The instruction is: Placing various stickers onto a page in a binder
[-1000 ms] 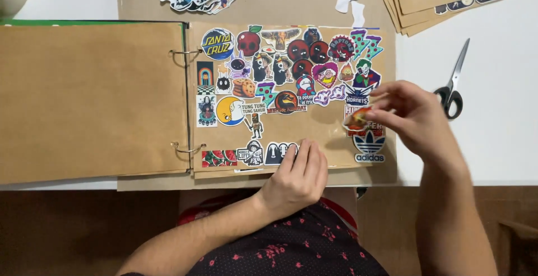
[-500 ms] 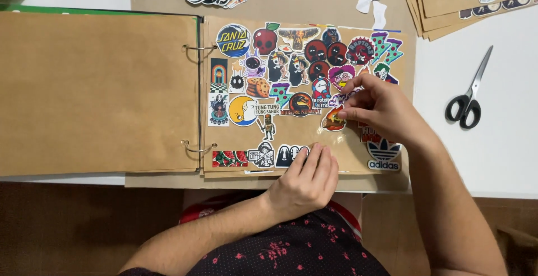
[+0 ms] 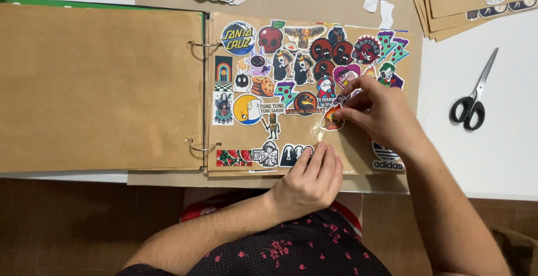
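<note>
the right hand pinches a small orange sticker on the album page – fingertips closed on its edge, it seems. the left hand lies flat, fingers together, on the page's lower edge – holding nothing. scissors lie well apart.

Single head camera, looking straight down, close over sticker album on table.

Left hand: palm down, fingers together and extended forward, pressed flat; bare forearm runs back toward lower left. Right hand: knuckles up, wrist bent inward, fingertips bunched in a pinch pointing left. Right forearm slants down to lower right corner. Hands near each other, not touching.
</note>
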